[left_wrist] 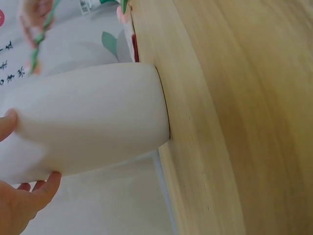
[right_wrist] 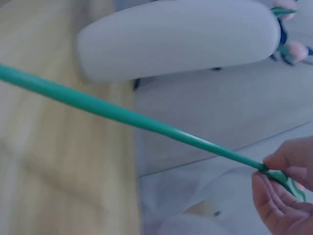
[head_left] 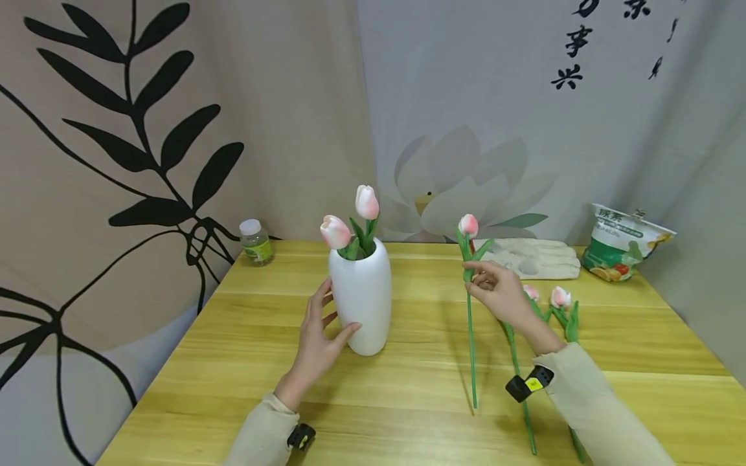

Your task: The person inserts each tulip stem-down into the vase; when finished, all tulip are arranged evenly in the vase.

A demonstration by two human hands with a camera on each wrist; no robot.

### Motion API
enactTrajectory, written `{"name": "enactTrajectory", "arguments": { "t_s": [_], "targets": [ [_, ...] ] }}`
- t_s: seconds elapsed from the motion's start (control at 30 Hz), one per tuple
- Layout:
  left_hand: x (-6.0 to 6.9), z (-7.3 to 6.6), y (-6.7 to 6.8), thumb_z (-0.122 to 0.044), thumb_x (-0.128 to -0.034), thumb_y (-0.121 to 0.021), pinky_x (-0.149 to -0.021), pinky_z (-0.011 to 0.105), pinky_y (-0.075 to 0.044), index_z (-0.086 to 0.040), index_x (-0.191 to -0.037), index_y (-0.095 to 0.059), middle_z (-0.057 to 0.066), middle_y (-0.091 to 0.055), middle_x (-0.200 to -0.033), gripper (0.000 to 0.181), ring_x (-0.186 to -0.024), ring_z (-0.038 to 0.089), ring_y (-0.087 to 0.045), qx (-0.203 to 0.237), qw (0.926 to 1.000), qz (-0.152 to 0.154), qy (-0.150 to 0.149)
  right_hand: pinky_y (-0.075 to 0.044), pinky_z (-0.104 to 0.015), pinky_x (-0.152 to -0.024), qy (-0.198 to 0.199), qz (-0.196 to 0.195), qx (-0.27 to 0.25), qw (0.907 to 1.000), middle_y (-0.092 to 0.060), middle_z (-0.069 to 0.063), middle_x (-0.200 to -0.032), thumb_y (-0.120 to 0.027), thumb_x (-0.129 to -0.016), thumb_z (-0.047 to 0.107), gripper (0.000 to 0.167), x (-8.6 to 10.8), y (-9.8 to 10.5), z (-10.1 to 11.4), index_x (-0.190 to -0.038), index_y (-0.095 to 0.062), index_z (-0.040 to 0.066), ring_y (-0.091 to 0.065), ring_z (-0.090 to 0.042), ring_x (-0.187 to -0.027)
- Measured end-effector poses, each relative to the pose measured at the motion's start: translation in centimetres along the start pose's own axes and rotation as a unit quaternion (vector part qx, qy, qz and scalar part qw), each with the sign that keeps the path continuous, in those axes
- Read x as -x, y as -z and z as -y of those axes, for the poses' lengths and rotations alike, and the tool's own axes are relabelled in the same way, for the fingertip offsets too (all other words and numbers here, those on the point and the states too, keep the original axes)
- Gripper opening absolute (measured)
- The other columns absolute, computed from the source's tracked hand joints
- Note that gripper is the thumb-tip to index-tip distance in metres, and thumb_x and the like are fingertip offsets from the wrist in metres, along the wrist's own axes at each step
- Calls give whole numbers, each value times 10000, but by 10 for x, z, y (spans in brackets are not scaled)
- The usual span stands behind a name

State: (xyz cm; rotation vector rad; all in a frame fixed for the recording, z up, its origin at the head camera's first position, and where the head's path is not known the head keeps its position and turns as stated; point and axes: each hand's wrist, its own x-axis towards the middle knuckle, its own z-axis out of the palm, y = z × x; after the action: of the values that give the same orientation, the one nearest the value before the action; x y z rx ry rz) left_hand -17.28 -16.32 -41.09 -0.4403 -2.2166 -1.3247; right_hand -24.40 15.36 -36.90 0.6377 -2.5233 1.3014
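A white vase [head_left: 361, 304] stands upright on the wooden table [head_left: 408, 414], left of centre and nearer the far edge than the near edge. The left hand [head_left: 317, 343] grips its left side, the fingers curved behind and the thumb across the front, opened only as wide as the vase's body. In the vase's mouth are 2 pink-and-white tulips [head_left: 367, 202], their blooms and some green leaves showing above the rim. To the right of the vase and apart from it, the right hand [head_left: 501, 291] pinches 1 single tulip [head_left: 471, 343] just below its bloom, thumb and fingertips closed on the green stem and leaves; the bloom points up and the stem hangs towards the near edge. I cannot tell whether its lower end touches the wood. Under and beside the right forearm lie 2 loose tulips [head_left: 561, 298], blooms towards the far edge, partly hidden by the arm. A white-capped jar [head_left: 256, 243] stands at the far left corner, a white glove-like item [head_left: 536, 255] lies along the far edge, and a green-and-white packet [head_left: 626, 246] sits at the far right corner.
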Motion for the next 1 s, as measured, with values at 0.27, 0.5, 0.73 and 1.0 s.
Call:
{"name": "enactTrajectory", "arguments": {
  "t_s": [0.27,0.5,0.73,1.0],
  "targets": [
    [0,2,0,-126,-730,-719,-829,503,-497,-197,-1409,-179,129,-302,-1375,871,-1183,350,-419,-41,10000,-36,11,-494,-113,-641,1219,-681,-1306,9815,-541,-123,-901,-590,-787,-77,350,-27,16,51,-1134,-560,-37,-555,-15,-736],
    [1,-1,1,-147,-726,-717,-844,503,-491,-187,-1406,-182,122,-299,-1380,866,-1189,355,-415,-58,9998,1,165,-507,-131,-620,2263,-1241,-1805,9491,-609,37,-830,-609,-767,-88,356,-50,39,103,-1119,-569,-54,-593,-39,-724],
    [1,-13,1,-29,-720,-704,-848,542,-470,-78,-1394,-199,201,-303,-1351,844,-1182,421,-395,57,9998,13,212,-521,-183,-687,2753,-2154,-2930,8899,-598,-38,-886,-608,-740,-129,376,-64,55,151,-1106,-562,-54,-591,-120,-742],
    [1,-2,0,-128,-731,-711,-860,479,-491,-180,-1409,-180,136,-308,-1358,863,-1201,362,-400,-11,9998,49,198,-509,-248,-681,2955,-3572,-3290,8227,-530,-78,-903,-632,-731,-99,377,-73,44,177,-1089,-527,-50,-583,-199,-754]
  ]
}}
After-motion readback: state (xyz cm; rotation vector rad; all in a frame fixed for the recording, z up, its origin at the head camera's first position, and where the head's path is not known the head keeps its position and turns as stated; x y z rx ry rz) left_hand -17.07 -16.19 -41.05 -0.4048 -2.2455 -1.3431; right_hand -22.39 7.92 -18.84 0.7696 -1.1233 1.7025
